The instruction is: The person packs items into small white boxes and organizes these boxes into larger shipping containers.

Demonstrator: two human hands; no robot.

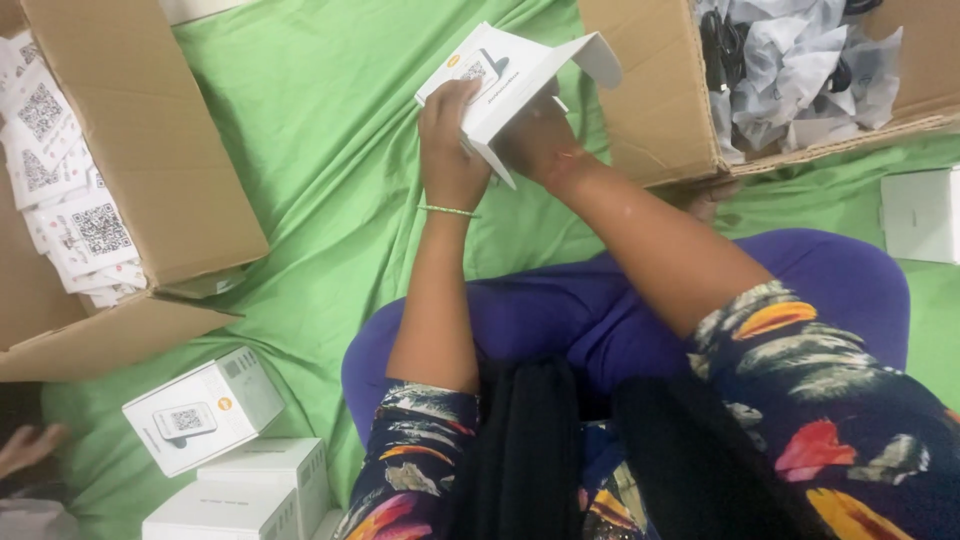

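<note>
Three shut white boxes (225,460) sit in a pile closest to the person, left of the lap, stacked so they stay tidy; up from the lap, over the green cloth (300,150), the left hand (450,150) grips one open box (510,85) by its side to keep it steady; the right hand (535,140) is tucked under its flap, grip hidden; left of it one carton (130,180) holds many paper sheets; right of it a second carton (650,90) holds bagged cables.
</note>
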